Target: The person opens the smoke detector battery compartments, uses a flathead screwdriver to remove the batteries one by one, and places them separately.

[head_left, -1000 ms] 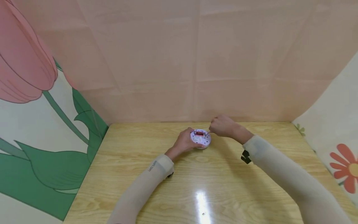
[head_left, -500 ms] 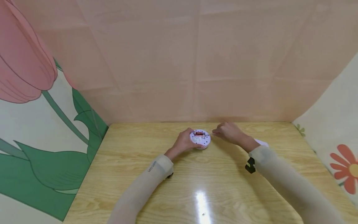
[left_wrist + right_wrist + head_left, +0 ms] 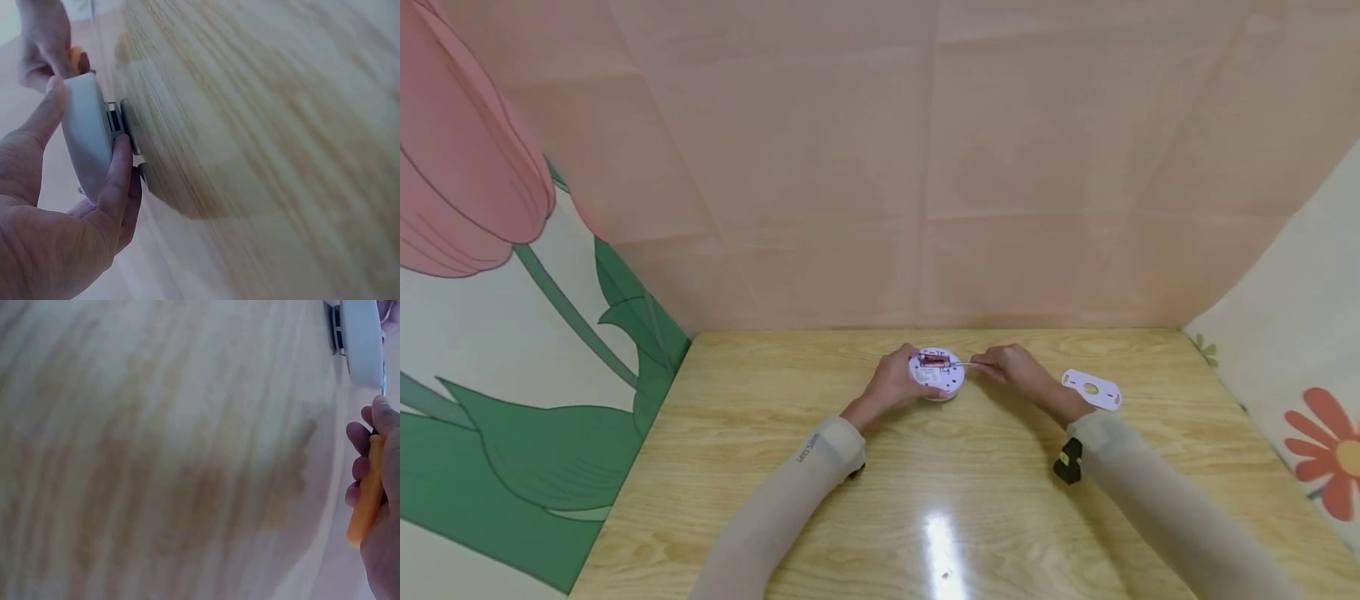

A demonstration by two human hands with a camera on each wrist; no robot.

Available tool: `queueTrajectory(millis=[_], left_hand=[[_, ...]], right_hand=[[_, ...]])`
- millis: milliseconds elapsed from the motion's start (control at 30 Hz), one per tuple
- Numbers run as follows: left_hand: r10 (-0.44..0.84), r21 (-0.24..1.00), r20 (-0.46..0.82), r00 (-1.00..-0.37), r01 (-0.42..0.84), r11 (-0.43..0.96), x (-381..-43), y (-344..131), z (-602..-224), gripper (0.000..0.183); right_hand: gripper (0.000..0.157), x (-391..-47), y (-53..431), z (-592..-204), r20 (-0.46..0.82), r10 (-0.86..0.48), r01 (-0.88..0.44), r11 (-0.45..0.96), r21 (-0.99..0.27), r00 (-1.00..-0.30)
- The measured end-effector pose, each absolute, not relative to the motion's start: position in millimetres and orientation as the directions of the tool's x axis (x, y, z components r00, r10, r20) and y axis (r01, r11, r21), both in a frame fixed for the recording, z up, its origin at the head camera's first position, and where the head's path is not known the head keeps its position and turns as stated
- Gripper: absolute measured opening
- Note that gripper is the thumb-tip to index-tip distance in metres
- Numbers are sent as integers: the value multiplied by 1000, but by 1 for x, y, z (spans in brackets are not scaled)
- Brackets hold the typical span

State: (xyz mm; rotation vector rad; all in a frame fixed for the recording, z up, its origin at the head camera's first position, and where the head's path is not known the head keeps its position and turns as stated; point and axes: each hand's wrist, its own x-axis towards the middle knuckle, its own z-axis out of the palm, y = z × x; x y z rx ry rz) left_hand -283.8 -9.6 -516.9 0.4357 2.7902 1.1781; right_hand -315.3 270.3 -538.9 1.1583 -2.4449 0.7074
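Note:
My left hand (image 3: pixel 893 377) grips a round white device (image 3: pixel 936 385), like a smoke alarm, by its left side near the table's far edge. Its face is up, with red batteries (image 3: pixel 934 361) in an uncovered compartment. Thumb and fingers hold its white rim (image 3: pixel 87 131) in the left wrist view. To the right, my right hand (image 3: pixel 1017 367) holds a screwdriver (image 3: pixel 369 494), fingers around the orange handle. The thin metal shaft (image 3: pixel 966 364) lies low across the device's right edge, its tip by the battery compartment. Exact tip contact is too small to tell.
A white plate (image 3: pixel 1092 389) with rounded ends and a central hole lies on the wooden table (image 3: pixel 970 467), right of my right wrist. A pinkish sheet (image 3: pixel 925 208) hangs behind the table. Printed flower panels (image 3: pixel 550 417) stand at both sides.
My right hand has lowered and moved right, bringing the screwdriver shaft flatter. The white plate, earlier hidden behind the forearm, now shows fully. My left hand and the device stay nearly still.

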Motion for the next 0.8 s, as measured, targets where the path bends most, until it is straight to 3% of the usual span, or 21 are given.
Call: queueTrajectory(millis=[267,500,800], left_hand=[[282,708,33,-959,222,671,-285,-11,-519,88],[291,709,34,-956,228,667,-283,-11,-516,88],[284,713,32,-958,221,666,-284,-11,-518,89]], right_hand=[[14,-311,268,-550,479,-536,-718,531,-450,-696],[15,-311,271,-554,386,-462,-600,551,-580,-798],[16,-307,270,-550,347,-442,-559,574,-598,-827]])
